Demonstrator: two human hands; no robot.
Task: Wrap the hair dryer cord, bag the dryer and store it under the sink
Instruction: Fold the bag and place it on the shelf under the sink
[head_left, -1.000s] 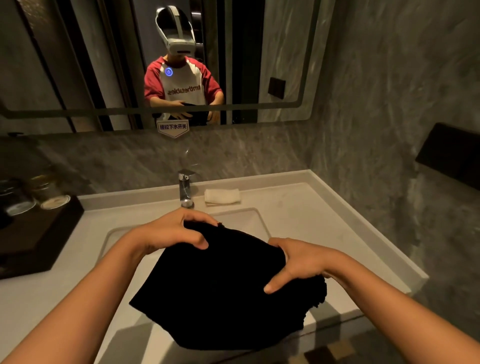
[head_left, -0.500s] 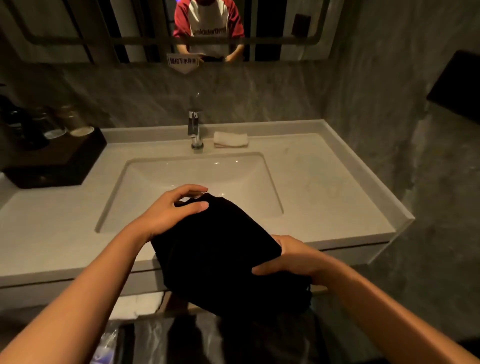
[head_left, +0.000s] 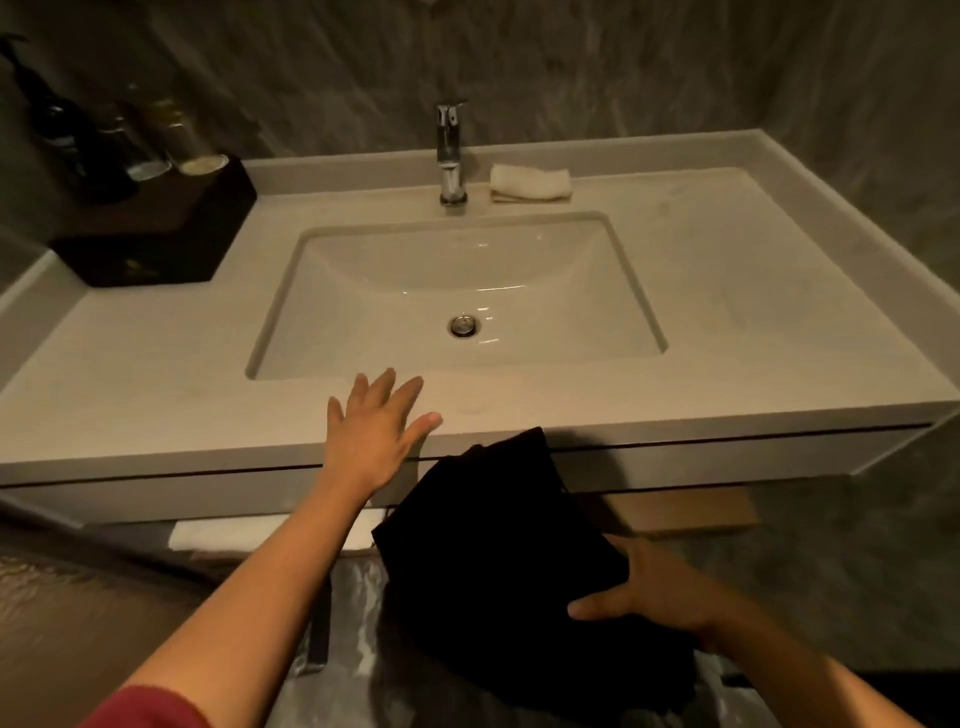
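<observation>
Bagging looks done: black bag (head_left: 498, 545) hangs below the counter (head_left: 156, 395) edge at 6 o'clock, gripped by right hand (head_left: 644, 592), thumb across the cloth; dryer and cord presumably inside, neither visible; left hand (head_left: 371, 431) spread flat, empty, over the counter lip at 9 o'clock of the bag; storing left to do; space under the sink (head_left: 457, 291) dark, shelf or door hard to make out.

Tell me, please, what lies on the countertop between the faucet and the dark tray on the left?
In the head view, nothing: the countertop between the faucet and the dark tray is bare.
</observation>
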